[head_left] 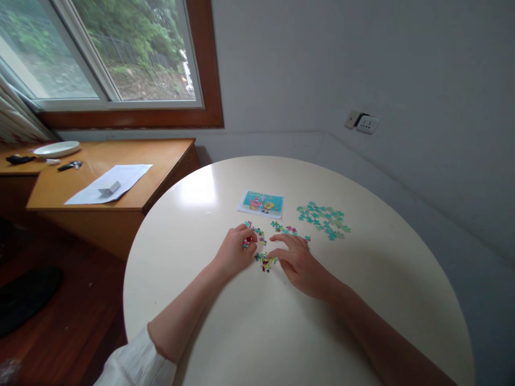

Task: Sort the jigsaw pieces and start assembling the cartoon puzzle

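Note:
My left hand [238,247] has its fingers curled together over a few small puzzle pieces; whether a piece is pinched in them is hidden. My right hand [298,261] lies palm down with thumb and forefinger apart, its fingers over other colourful pieces. Between the hands, near the right thumb, sits a small joined puzzle section [265,262] with a yellow cartoon face. A row of loose multicoloured puzzle pieces [284,229] lies just beyond the right fingertips. Behind them rests a picture card [262,203] with pink and yellow cartoon figures on teal.
A spread of teal puzzle pieces [324,219] lies on the right of the round white table [193,311]. To the left stands a wooden desk [173,161] with a paper sheet [129,179], a small pale box [109,187] and a white dish [58,149].

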The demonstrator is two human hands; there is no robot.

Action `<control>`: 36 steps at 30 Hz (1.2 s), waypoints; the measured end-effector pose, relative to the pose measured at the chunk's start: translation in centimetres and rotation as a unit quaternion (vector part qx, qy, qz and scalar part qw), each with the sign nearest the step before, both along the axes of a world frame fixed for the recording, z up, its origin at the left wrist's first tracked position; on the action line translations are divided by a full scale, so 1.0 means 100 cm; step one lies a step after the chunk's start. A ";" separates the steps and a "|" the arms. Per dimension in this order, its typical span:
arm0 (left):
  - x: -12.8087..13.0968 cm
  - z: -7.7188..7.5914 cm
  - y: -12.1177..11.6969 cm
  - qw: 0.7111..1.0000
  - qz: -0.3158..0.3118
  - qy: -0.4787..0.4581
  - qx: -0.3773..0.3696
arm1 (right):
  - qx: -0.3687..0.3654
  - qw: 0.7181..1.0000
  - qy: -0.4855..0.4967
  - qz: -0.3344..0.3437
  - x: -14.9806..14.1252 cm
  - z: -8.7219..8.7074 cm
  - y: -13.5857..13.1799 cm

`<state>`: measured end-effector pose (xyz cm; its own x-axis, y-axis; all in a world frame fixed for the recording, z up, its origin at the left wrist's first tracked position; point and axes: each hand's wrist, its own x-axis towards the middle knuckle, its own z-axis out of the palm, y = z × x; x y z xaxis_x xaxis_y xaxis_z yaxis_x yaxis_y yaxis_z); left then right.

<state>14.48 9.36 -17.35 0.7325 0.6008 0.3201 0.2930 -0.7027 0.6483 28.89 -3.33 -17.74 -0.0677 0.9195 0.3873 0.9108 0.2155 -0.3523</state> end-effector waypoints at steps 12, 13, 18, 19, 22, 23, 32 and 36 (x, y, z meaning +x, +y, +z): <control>0.000 -0.007 0.008 0.998 0.061 -0.029 -0.017 | -0.008 1.000 0.005 -0.018 -0.001 -0.002 0.000; 0.000 -0.007 0.008 0.997 0.068 -0.029 -0.021 | -0.011 1.000 0.003 -0.019 -0.001 -0.002 0.000; -0.001 -0.004 0.009 0.995 0.092 -0.026 -0.035 | -0.007 1.000 0.001 -0.014 0.000 -0.002 0.000; 0.000 -0.004 0.010 0.994 0.096 -0.027 -0.036 | 0.007 1.000 0.005 -0.022 0.000 -0.001 0.000; 0.000 -0.006 0.012 0.993 0.107 -0.037 -0.039 | 0.046 0.997 0.012 -0.057 0.003 -0.001 0.002; 0.000 -0.007 0.013 0.992 0.111 -0.041 -0.042 | 0.054 0.996 0.013 -0.067 0.003 -0.002 0.002; -0.001 -0.008 0.020 0.983 0.141 -0.064 -0.098 | 0.112 0.989 0.024 -0.091 0.005 -0.003 0.004; -0.001 -0.009 0.020 0.983 0.140 -0.069 -0.096 | 0.143 0.979 0.014 -0.143 0.011 -0.002 0.005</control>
<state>14.40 11.33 -18.25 0.4871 0.8318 0.2662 0.3582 -0.4683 0.8077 29.95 -2.80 -17.98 0.1908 0.7534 0.6292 0.9392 0.0462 -0.3402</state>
